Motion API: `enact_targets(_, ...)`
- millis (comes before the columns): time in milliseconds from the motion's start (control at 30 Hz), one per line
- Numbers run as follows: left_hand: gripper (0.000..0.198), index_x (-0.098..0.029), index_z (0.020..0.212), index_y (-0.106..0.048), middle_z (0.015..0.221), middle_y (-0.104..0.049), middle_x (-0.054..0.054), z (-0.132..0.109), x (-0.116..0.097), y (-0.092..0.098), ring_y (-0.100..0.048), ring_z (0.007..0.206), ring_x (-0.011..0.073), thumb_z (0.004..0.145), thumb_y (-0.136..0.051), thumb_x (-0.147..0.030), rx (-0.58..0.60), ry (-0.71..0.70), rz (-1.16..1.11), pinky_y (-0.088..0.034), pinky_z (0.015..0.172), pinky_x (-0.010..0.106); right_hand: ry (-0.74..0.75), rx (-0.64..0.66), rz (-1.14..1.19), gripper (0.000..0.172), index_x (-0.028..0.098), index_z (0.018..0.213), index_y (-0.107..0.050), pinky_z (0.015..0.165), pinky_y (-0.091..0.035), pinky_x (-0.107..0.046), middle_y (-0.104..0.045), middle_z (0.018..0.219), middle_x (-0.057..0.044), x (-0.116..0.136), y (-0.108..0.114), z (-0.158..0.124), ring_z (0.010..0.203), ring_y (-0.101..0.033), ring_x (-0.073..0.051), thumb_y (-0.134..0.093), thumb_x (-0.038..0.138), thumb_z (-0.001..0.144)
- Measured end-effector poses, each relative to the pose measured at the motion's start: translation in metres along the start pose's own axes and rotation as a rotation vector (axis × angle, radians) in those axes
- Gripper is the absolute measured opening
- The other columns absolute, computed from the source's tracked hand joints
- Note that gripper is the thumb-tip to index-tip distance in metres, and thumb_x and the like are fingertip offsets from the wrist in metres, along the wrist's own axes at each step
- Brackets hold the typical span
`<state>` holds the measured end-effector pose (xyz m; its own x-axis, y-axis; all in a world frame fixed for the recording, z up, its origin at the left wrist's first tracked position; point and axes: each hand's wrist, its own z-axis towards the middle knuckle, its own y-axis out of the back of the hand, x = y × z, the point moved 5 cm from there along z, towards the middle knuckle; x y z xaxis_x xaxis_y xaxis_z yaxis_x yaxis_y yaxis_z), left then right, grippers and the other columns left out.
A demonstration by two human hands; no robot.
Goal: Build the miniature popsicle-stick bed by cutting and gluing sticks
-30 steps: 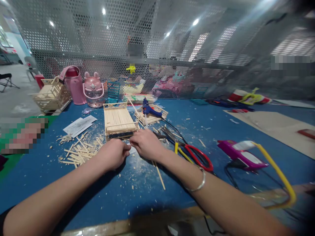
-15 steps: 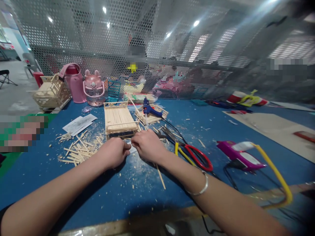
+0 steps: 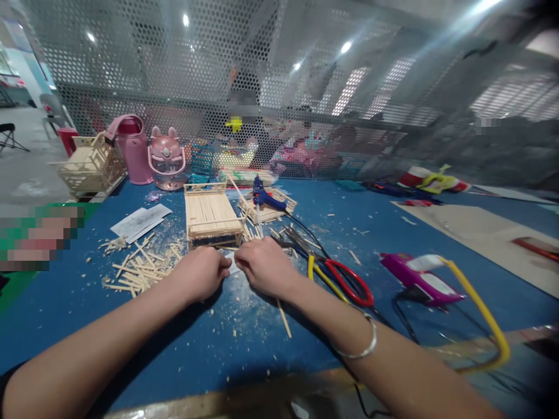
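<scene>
So the small white slip, paper by the look of it (image 3: 233, 265), shows right in the gap between the curled left hand (image 3: 203, 270) and right hand (image 3: 265, 265), pretty much equally near both. Too covered to tell its long axis. Hands are close but apart; can't tell if they're pinching anything. Just beyond sits a pale wooden-stick, bed-shaped model (image 3: 210, 208), slats running away from the person, more in line with the left hand.
</scene>
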<state>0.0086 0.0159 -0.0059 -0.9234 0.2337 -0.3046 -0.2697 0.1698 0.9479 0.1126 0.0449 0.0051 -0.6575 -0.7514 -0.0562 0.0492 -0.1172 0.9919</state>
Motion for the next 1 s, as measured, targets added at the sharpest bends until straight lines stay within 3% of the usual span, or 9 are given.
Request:
enact_targets(367, 0.024, -0.023, 0.083, -0.069, 0.078, -0.071, 0.007, 0.0001, -0.0009, -0.0002, -0.064, 0.074, 0.0205, 0.082, -0.045, -0.029, 0.017, -0.006, -0.007, -0.039, 0.062, 0.027, -0.035, -0.010, 0.013, 0.016, 0.017, 0.076, -0.065, 0.061, -0.024, -0.029, -0.068, 0.079, -0.005, 0.0008, -0.0007, 0.0031, 0.074, -0.056, -0.016, -0.049, 0.019, 0.080)
enact_targets(500, 0.022, -0.023, 0.085, -0.067, 0.086, -0.072, 0.008, -0.0012, -0.0007, -0.0005, -0.065, 0.084, 0.0230, 0.082, -0.046, -0.028, 0.014, -0.003, -0.022, -0.040, 0.065, 0.028, -0.024, 0.022, 0.022, 0.017, 0.018, 0.075, -0.065, 0.062, -0.025, -0.029, -0.068, 0.078, -0.004, 0.0009, 0.0005, 0.0015, 0.074, -0.057, -0.016, -0.048, 0.017, 0.080)
enact_targets(733, 0.017, -0.022, 0.083, -0.064, 0.086, -0.071, 0.007, -0.0056, -0.0022, -0.0009, -0.065, 0.083, 0.0234, 0.082, -0.047, -0.027, -0.047, 0.015, -0.023, -0.041, 0.065, 0.028, -0.017, 0.032, 0.034, 0.018, 0.018, 0.074, -0.064, 0.062, -0.025, -0.029, -0.068, 0.078, -0.003, 0.0000, 0.0021, -0.0048, 0.074, -0.057, -0.015, -0.048, 0.016, 0.081)
enact_targets(1000, 0.019, -0.022, 0.079, -0.065, 0.083, -0.071, 0.008, -0.0024, -0.0024, -0.0011, -0.066, 0.082, 0.0245, 0.082, -0.047, -0.026, -0.019, 0.025, 0.007, -0.042, 0.064, 0.029, -0.071, -0.022, -0.006, 0.017, 0.016, 0.075, -0.064, 0.062, -0.024, -0.030, -0.067, 0.078, -0.005, 0.0023, 0.0014, 0.0009, 0.075, -0.057, -0.016, -0.048, 0.015, 0.080)
